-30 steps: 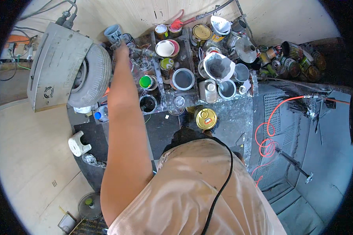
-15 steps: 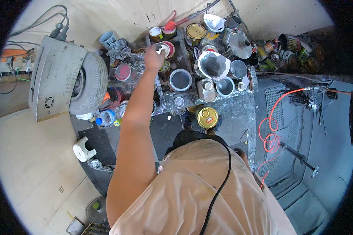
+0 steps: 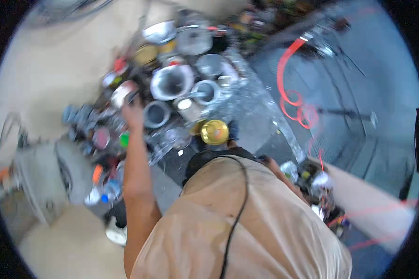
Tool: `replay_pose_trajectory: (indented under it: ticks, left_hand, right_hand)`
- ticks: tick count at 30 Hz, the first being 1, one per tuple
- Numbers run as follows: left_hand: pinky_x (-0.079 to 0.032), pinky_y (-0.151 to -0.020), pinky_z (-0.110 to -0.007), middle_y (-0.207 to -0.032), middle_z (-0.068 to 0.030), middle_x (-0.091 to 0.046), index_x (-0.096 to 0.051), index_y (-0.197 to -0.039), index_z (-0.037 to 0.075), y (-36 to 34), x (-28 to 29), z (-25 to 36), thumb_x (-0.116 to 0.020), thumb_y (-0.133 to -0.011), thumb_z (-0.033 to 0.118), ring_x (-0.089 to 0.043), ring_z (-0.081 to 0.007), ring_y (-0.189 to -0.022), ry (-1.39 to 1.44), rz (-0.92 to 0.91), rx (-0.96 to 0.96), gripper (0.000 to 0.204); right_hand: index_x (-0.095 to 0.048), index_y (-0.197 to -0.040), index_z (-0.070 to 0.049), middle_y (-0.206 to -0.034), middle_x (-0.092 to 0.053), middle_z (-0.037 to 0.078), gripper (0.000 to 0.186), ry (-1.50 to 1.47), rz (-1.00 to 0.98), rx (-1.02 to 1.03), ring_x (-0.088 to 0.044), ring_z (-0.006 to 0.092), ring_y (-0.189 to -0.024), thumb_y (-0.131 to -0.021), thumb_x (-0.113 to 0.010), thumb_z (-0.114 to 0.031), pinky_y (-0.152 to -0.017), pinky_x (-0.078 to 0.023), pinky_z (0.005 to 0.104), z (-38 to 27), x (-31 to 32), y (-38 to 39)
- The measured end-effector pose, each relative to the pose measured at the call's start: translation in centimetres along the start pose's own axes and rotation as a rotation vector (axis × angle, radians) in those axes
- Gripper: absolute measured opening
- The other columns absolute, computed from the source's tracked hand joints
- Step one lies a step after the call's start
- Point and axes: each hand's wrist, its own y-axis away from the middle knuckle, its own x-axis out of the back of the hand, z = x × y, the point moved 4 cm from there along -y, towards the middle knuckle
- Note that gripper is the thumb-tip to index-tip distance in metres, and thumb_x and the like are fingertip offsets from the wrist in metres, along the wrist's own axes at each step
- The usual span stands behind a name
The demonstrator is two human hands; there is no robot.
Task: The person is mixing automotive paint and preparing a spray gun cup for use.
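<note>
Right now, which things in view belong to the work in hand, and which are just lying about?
In hand:
- left hand, at the white lid; blur hides whether it grips

Lying about, apart from that hand:
- gold can
- green lid
- red hose
- white stool

Gold and orange-red stand out among greys and creams.
From here, the near shirt point(image 3: 270, 209) is cream, crossed by a black cord point(image 3: 235, 216); just beyond, a tin point(image 3: 214, 132) shines gold. On the left, a can point(image 3: 120, 96) shows a white top and pinkish edge, a lid point(image 3: 124, 139) bright green. Far right, the hose point(image 3: 281, 74) is orange-red, the wall point(image 3: 386, 88) blue-grey.
</note>
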Motion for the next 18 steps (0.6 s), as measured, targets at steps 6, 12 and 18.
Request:
replay_pose_trajectory:
  ticks: [6, 12, 18]
  left_hand:
    - [-0.052, -0.086, -0.042, -0.110, -0.0226, -0.061, -0.059, -0.118, -0.006, 4.4, -0.1, -2.0, -0.061, -0.096, 0.021, -0.062, -0.0335, -0.096, 0.010, 0.143, 0.053, 0.035]
    - [-0.050, -0.092, -0.038, -0.124, -0.0152, -0.060, -0.062, -0.124, 0.010, 9.7, -1.8, -5.6, -0.059, -0.095, 0.016, -0.060, -0.0300, -0.106, -0.478, 0.008, -0.375, 0.030]
    - [-0.050, -0.092, -0.037, -0.119, -0.0151, -0.064, -0.062, -0.123, 0.005, 16.8, -8.0, -0.1, -0.060, -0.092, 0.013, -0.062, -0.0293, -0.102, -0.170, -0.762, -0.464, 0.031]
  right_hand:
    - [-0.059, -0.129, -0.005, -0.112, -0.069, 0.016, 0.052, -0.031, 0.031, -0.151, -0.065, 0.0318, -0.097, -0.089, -0.066, -0.039, -0.087, -0.051, 0.0418, 1.8, 1.5, -0.3]
    - [-0.063, -0.122, -0.009, -0.105, -0.071, 0.013, 0.050, -0.140, 0.283, -0.063, -0.066, 0.0318, -0.091, -0.084, -0.069, -0.041, -0.083, -0.052, 0.0404, 3.3, 2.7, -5.0]
    - [-0.067, -0.118, -0.008, -0.104, -0.072, 0.013, 0.047, -0.202, 0.305, -0.105, -0.066, 0.0338, -0.097, -0.082, -0.067, -0.038, -0.087, -0.052, 0.0419, 5.9, -0.9, -3.5]
